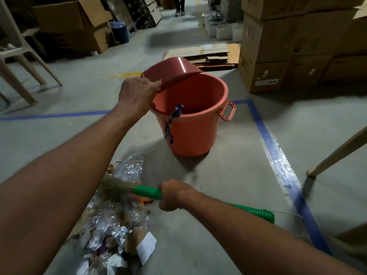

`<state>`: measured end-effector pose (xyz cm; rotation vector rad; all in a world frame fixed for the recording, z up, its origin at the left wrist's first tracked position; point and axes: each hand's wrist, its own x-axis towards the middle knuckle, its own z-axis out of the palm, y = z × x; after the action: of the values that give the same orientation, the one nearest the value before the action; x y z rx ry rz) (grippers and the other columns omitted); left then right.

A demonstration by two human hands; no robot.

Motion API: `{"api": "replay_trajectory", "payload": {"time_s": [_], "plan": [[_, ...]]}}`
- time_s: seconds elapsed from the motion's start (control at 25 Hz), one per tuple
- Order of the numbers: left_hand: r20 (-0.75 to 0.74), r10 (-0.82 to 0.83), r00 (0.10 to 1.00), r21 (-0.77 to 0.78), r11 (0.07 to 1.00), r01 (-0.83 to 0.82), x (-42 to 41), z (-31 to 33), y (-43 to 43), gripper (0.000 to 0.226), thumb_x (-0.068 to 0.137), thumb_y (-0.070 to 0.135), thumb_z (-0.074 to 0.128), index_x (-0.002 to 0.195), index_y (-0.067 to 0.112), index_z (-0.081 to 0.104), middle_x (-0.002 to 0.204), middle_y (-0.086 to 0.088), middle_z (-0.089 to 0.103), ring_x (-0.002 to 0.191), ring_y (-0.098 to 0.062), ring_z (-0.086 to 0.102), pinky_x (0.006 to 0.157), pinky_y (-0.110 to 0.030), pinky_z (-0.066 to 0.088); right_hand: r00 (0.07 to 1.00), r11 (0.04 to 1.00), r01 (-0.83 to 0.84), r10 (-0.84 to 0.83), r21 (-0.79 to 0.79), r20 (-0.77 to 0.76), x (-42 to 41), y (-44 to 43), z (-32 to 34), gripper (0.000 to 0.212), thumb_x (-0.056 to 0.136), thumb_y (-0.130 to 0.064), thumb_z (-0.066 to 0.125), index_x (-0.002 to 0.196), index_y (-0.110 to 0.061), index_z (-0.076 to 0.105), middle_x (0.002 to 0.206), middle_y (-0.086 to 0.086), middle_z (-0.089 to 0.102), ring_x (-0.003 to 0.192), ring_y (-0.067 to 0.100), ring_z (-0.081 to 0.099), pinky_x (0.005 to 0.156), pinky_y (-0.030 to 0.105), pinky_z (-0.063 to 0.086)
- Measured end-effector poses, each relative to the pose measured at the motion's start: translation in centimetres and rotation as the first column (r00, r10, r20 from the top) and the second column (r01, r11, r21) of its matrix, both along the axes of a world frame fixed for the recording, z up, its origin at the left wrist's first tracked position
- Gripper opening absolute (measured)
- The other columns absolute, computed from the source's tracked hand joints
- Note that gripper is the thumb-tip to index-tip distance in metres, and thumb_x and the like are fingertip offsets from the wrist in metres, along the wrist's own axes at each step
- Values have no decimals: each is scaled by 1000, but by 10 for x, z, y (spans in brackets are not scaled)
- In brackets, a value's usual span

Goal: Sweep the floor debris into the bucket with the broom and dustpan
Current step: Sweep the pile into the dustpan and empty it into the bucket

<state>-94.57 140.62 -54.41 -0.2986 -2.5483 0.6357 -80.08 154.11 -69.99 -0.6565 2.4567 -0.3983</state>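
Your left hand [137,94] is reaching forward over the floor, its grip clamped on the edge of the bucket's lid [170,73] — you are holding the lid tilted up, its far edge leaning over the back rim of the bucket. The bucket [190,133] is standing upright on the concrete floor [238,171], open at the top, with a loop handle [228,111] sticking out on its right side and a strip of purple wrapper [173,120] hanging over its near rim and down the outside wall.

Your right hand [172,195] is wrapping its grip tight around the green handle of the broom [147,192], which is lying low and nearly level, its straw bristles [115,188] pointing left into the debris. The debris pile [117,225] — crinkled clear plastic, torn paper and bits of card — is sitting on the floor near you, left of the broom hand and well short of the bucket. A sliver of something orange [146,200] is showing just under the broom's neck; you cannot tell from here whether it is the dustpan.

Blue tape lines [278,151] are running along the floor to the right of the bucket, and stacked cardboard boxes [288,46] are standing beyond it.
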Motion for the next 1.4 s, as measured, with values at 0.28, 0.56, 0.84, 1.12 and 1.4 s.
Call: {"api": "replay_trajectory", "payload": {"time_s": [0.28,0.56,0.84,1.12,1.4], "plan": [[19,98,995,362,927,-98,83,31,-16,39,101,43,59,138,33,61,112,-14,72,100,-37,67,77,-45,51,999,998,-26,29,57,-44,12,-6,10,43,89,-21,64,131,-10,61,116,12,68,79,24,67,64,28,51],[224,-114,968,792,600,-113,155,65,-60,50,93,46,69,141,37,58,127,-2,72,112,-24,66,96,-53,53,998,994,-38,43,101,-44,12,-10,12,38,85,-15,65,123,-11,63,90,5,65,52,12,58,40,24,42],[169,-116,979,914,391,-111,196,65,-80,51,93,39,71,142,31,59,107,6,74,95,-12,68,86,-41,56,999,991,-9,13,131,-33,22,-11,15,36,80,-13,65,116,-9,67,91,10,73,50,15,61,39,24,48],[375,-209,903,926,137,-353,220,77,-78,27,87,46,74,111,33,76,87,7,79,70,-13,51,61,-28,36,1000,992,22,-20,126,-11,21,-11,11,36,82,-14,67,118,-11,65,88,8,73,71,21,73,60,33,63],[474,-167,865,877,5,-480,178,37,-42,22,87,29,81,102,12,79,88,-9,79,50,-5,48,38,-16,33,1000,995,15,-17,103,17,18,-14,9,35,85,-12,68,120,-10,63,94,9,72,81,22,73,71,39,65]]}}
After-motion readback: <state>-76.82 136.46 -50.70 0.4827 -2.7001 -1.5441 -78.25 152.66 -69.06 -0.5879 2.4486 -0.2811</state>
